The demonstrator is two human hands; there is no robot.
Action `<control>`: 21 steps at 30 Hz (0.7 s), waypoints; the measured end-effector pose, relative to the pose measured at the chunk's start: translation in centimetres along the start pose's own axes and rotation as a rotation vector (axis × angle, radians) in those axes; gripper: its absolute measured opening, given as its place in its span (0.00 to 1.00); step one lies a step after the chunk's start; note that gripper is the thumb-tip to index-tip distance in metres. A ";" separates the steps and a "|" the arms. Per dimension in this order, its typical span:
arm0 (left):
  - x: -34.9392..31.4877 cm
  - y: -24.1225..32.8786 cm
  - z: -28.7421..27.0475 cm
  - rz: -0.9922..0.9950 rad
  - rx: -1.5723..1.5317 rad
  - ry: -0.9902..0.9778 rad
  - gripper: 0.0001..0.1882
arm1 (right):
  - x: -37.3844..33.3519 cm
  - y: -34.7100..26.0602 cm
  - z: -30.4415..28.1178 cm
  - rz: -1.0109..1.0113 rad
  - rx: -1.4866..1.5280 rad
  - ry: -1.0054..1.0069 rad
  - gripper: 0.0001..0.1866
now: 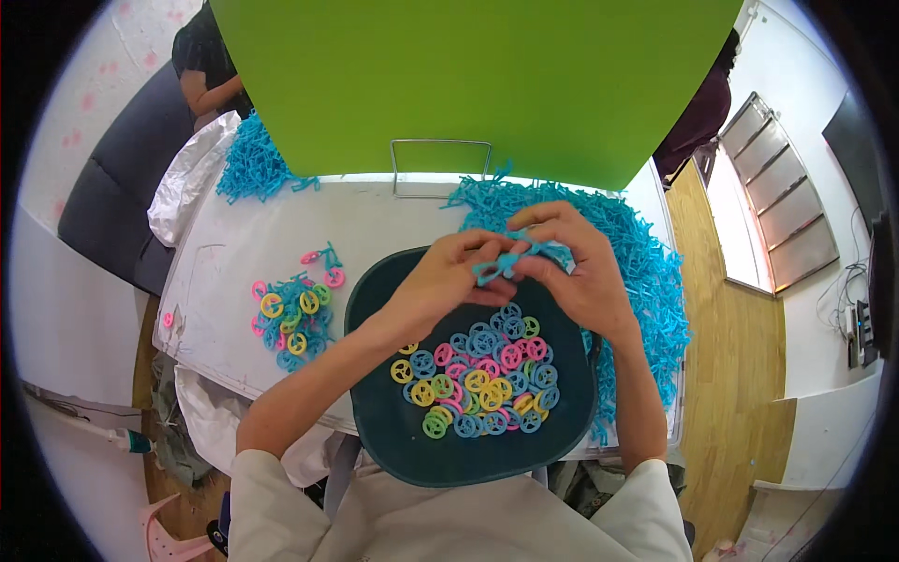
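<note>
While left hand (444, 273), right hand (582, 273) pinch blue strands (557, 253), one tray (454, 459): dozens of wheels (490, 397).

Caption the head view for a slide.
Left hand and right hand hold light-blue plastic pieces above a dark-green rounded tray of multicoloured spoked plastic wheels.

Spoked plastic wheels (510, 355) at lower centre are showing sky blue, pink, yellow and lime in a random mix, set against a dark green basin (421, 454). Branching plastic pieces (646, 309) at right are displaying turquoise. A panel (478, 84) at upper centre is showing plain lime green. A wall (103, 70) at upper left is bearing pink blotches on white.
</note>
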State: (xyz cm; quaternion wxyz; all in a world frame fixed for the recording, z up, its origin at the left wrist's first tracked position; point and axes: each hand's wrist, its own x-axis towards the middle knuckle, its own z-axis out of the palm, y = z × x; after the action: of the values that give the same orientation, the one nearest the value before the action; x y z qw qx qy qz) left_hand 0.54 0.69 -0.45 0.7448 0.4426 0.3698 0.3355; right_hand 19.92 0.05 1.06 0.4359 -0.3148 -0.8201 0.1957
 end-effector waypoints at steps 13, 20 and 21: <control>-0.9 -3.9 -1.6 0.379 1.287 -0.096 0.09 | 0.0 -0.1 0.8 0.319 0.137 0.089 0.09; -1.0 0.1 -1.5 0.404 0.453 0.252 0.07 | 0.0 0.2 0.8 0.317 -0.035 0.107 0.07; -1.1 0.4 -1.5 0.382 0.349 0.191 0.08 | 0.0 0.0 0.9 0.311 -0.036 0.107 0.07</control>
State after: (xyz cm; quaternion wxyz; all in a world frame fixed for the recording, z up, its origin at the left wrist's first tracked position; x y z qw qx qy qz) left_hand -1.36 0.56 -0.37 0.5421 0.5922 0.4004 0.4416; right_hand 19.18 0.06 0.57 0.4374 -0.4559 -0.7405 0.2291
